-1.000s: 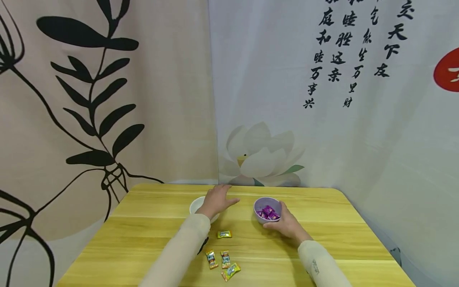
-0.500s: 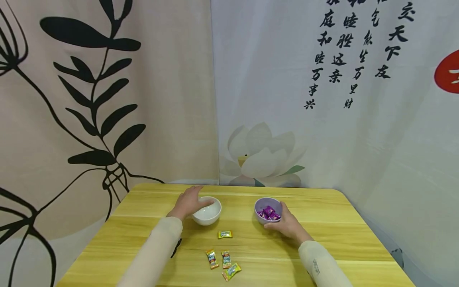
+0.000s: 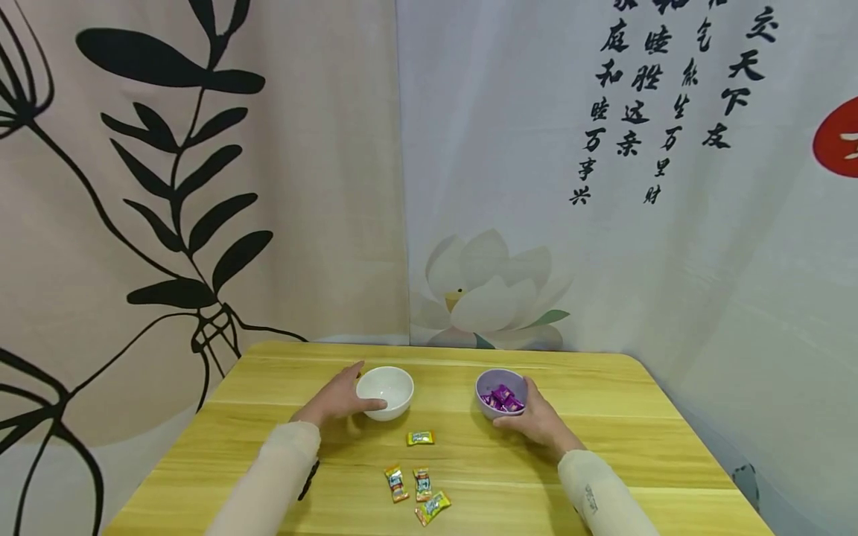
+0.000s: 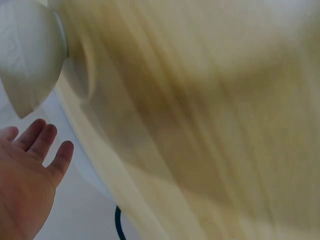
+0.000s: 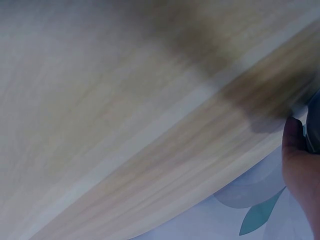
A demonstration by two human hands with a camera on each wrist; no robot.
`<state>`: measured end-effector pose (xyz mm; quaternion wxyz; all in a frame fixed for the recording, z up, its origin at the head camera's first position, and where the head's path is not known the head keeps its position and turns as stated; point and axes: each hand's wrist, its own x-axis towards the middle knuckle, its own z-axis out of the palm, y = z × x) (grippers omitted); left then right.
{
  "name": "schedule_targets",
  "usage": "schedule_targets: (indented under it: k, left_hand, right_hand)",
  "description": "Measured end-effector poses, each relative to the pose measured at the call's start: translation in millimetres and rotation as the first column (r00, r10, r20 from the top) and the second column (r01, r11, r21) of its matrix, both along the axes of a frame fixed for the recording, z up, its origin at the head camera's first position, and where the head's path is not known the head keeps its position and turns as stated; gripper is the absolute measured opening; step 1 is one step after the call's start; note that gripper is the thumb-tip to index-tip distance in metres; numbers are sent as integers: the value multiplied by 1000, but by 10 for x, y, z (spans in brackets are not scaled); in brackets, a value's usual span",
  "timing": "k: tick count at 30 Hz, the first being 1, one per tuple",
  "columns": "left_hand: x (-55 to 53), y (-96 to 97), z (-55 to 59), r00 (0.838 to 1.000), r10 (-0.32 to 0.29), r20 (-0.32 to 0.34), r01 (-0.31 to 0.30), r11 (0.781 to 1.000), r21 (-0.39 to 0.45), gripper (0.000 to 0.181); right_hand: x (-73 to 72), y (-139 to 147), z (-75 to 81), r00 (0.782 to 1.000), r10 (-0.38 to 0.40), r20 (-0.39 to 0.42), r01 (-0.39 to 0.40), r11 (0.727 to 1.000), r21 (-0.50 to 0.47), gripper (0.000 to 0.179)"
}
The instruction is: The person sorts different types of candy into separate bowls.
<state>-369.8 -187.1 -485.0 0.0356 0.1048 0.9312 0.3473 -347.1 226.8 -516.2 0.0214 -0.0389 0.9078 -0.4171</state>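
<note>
A white bowl [image 3: 389,392] stands on the table at its far middle. Close to its left side is my left hand [image 3: 338,398], thumb and fingers spread; in the left wrist view a gap shows between the fingertips and the bowl [image 4: 31,55]. My right hand [image 3: 539,423] holds a purple bowl [image 3: 484,406] by its right side, thumb at the front and fingers behind. Several purple-wrapped candies [image 3: 503,398] lie inside that bowl. Only part of the right hand [image 5: 300,167] and a dark edge of the bowl [image 5: 314,122] enter the right wrist view.
On the wooden table [image 3: 603,417], one yellow-wrapped candy [image 3: 420,438] lies in front of the white bowl. Nearer the front are more candies: an orange-yellow one [image 3: 396,483], another [image 3: 422,484] and a yellow-green one [image 3: 433,508]. A printed cloth [image 3: 322,186] hangs behind the table.
My left hand has moved left from above the white bowl and come down to its left side, so the bowl shows fully. The right hand and purple bowl have stayed in place.
</note>
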Motion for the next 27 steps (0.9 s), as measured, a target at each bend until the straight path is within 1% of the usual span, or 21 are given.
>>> schedule_targets:
  k: [5, 7, 11, 14, 17, 20, 24, 27]
  left_hand:
    - [45, 21, -72, 1000, 0, 4, 0, 998, 62, 121]
    - [54, 34, -94, 1000, -1, -8, 2, 997, 79, 122]
    - [53, 65, -141, 999, -25, -29, 28, 994, 110, 115]
    - [42, 86, -172, 998, -31, -48, 36, 993, 115, 110]
    - [34, 97, -191, 998, -19, -58, 25, 994, 110, 109]
    - [19, 102, -209, 997, -22, -73, 29, 995, 100, 107]
    - [5, 118, -224, 997, -24, -76, 31, 995, 98, 104]
    - [15, 111, -222, 998, -16, -65, 23, 993, 116, 103]
  right_hand:
    - [5, -22, 13, 1000, 6, 0, -6, 1000, -21, 128]
    - [3, -31, 13, 1000, 9, -4, -9, 1000, -24, 127]
    - [3, -44, 11, 1000, 7, 0, -7, 1000, -21, 127]
    - [0, -47, 3, 1000, 5, 1, -5, 1000, -17, 127]
    - [-4, -43, -4, 1000, 11, -5, -11, 1000, -8, 128]
    - [-6, -28, -11, 1000, 22, 1, -22, 1000, 2, 130]
    - [-4, 8, -9, 999, 39, 2, -39, 999, 8, 131]
    - [6, 4, 10, 999, 44, -8, -44, 999, 2, 131]
